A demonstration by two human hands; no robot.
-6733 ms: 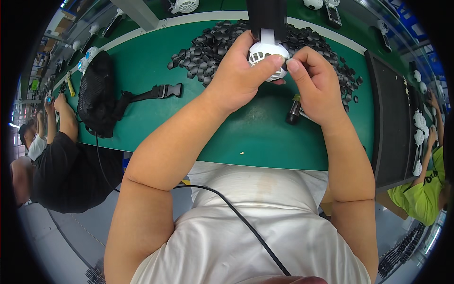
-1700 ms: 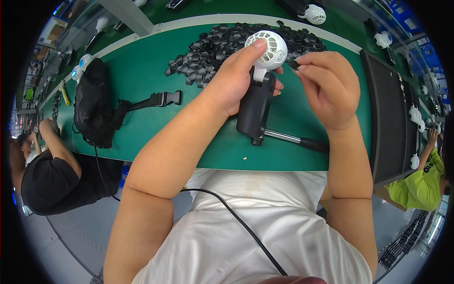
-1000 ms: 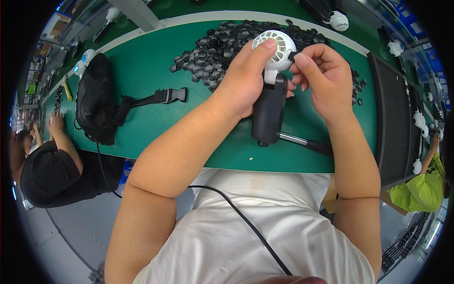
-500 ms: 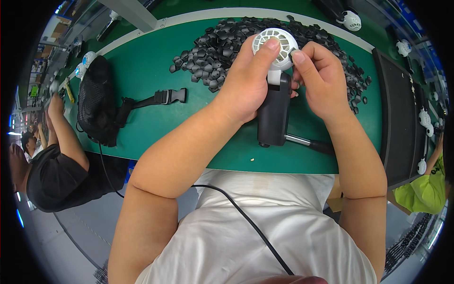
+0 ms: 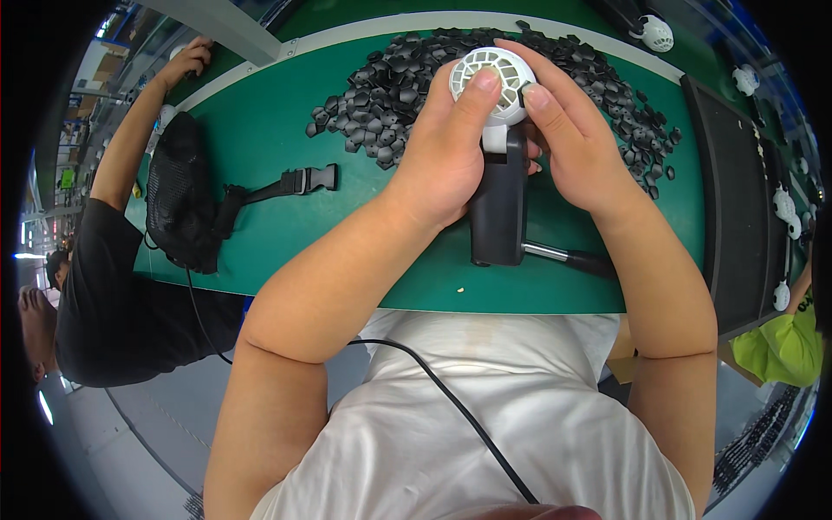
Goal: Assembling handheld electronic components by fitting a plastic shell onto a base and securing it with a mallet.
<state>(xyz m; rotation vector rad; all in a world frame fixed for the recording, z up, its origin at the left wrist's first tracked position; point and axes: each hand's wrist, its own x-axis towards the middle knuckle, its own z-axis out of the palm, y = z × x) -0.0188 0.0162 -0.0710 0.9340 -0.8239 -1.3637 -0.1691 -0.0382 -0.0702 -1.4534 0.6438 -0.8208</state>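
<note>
A white round fan head [image 5: 513, 61] with an open grille sits at the top of a black block-shaped body [image 5: 497, 217]. My left hand [image 5: 446, 147] is closed around the left side of the fan head, its thumb lying on the grille. My right hand [image 5: 572, 139] grips the opposite side, with fingers reaching behind the head. Under the right thumb, a small black piece [image 5: 523, 92] shows at the head's rim. A metal lever [image 5: 546, 252] with a black grip sticks out from the lower right of the body.
Many small black plastic pieces [image 5: 373, 113] lie heaped behind my hands on the green table [image 5: 347, 243]. A black mesh pouch [image 5: 180, 191] with a buckled strap [image 5: 299, 180] lies at left. Along the right runs a dark belt [image 5: 737, 199] near white fan heads [image 5: 784, 208]. A co-worker [image 5: 95, 303] reaches forward at left.
My right hand has gone from pinching at the rim to wrapping round the fan head, its thumb pressed on the black piece. The co-worker's arm at left has stretched forward.
</note>
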